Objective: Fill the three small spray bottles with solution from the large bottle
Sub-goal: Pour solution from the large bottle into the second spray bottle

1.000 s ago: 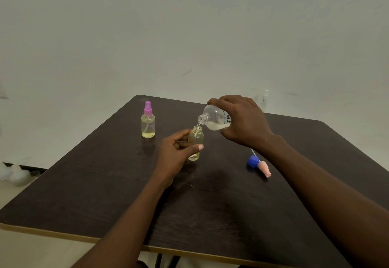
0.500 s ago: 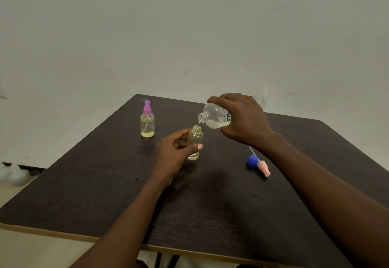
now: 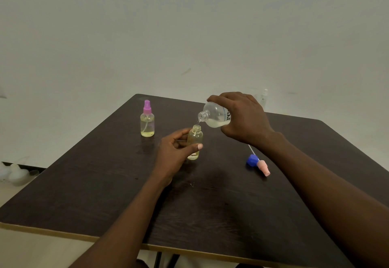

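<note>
My right hand (image 3: pixel 244 118) grips the large clear bottle (image 3: pixel 213 117), tipped on its side with its open neck pointing left and down, a little pale liquid pooled inside. Its neck hangs just above the open mouth of a small uncapped bottle (image 3: pixel 195 141) of yellowish liquid, which stands on the dark table (image 3: pixel 105 183). My left hand (image 3: pixel 175 154) holds that small bottle by thumb and fingers. A second small bottle (image 3: pixel 147 123) with a pink spray cap stands upright to the left, filled with yellowish liquid. Another clear small bottle (image 3: pixel 264 97) shows faintly behind my right hand.
A blue cap (image 3: pixel 252 160) and a pink spray head (image 3: pixel 264 167) with its thin tube lie on the table to the right, under my right forearm. White rounded objects (image 3: pixel 14 174) sit on the floor at far left. A pale wall stands behind the table.
The large bottle's neck lifted slightly off the small bottle's mouth half a second ago, then came back down close over it. My left hand and the small bottle stayed put.
</note>
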